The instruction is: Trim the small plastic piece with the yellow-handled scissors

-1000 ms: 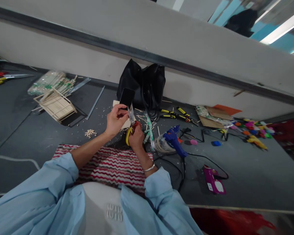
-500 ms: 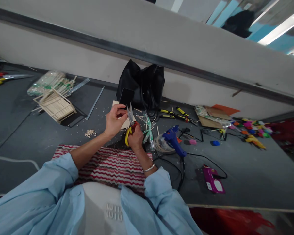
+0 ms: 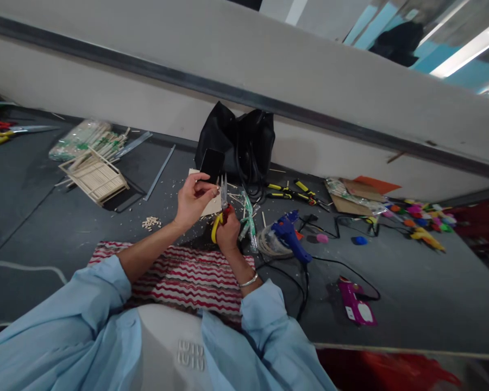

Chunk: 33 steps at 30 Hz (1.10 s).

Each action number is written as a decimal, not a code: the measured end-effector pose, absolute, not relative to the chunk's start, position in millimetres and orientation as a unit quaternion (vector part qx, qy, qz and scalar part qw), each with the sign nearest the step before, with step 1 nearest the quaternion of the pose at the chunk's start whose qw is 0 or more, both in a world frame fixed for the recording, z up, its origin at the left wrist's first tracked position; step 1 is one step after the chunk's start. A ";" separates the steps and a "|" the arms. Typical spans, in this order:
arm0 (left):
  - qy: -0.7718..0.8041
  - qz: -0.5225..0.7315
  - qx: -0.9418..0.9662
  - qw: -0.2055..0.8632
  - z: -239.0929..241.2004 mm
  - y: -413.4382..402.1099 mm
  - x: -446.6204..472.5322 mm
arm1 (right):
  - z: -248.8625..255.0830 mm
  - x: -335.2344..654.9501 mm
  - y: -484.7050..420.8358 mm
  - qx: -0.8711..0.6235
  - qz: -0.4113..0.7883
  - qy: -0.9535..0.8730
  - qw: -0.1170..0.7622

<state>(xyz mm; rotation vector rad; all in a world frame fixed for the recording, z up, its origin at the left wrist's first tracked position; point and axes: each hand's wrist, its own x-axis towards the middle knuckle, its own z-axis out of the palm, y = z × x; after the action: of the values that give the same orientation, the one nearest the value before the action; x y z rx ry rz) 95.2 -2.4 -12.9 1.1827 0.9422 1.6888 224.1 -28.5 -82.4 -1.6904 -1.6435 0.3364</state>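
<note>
My left hand (image 3: 192, 200) is raised over the grey table (image 3: 411, 293), its fingers pinched on a small thin stick that reaches towards the blades. My right hand (image 3: 228, 232) is closed on scissors (image 3: 220, 209) with yellow and red handles, blades pointing up beside my left fingertips. A red and white striped cloth (image 3: 183, 274) lies under my forearms. Loose short sticks (image 3: 244, 209) and a clear wrapper (image 3: 248, 217) lie just right of my hands.
A black bag (image 3: 236, 144) stands behind my hands against the wall. A stick-built frame (image 3: 93, 176) and packs of sticks (image 3: 81, 138) lie to the left. To the right are a blue glue gun (image 3: 289, 233), yellow-handled pliers (image 3: 289, 191), cables, a magenta device (image 3: 356, 309) and coloured bits (image 3: 424, 222).
The scissors have turned more upright and shifted slightly right. My left hand's pinch has moved up close to the blades. The view has shifted a little.
</note>
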 end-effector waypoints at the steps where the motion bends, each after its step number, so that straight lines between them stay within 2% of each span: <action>1: 0.375 0.675 0.468 0.429 -12.8 -2.5 95.4 | -83.5 224.4 -27.8 -0.658 0.132 -0.638 0.378; 33: 0.389 0.669 0.507 0.380 -15.6 1.6 89.8 | -79.7 222.3 -30.0 -0.668 0.121 -0.654 0.334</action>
<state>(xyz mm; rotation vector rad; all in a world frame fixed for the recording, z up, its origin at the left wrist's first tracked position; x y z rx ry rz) 89.8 1.6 -15.6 1.2932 0.9929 1.7077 222.3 -30.0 -79.7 -1.7448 -1.7061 0.3167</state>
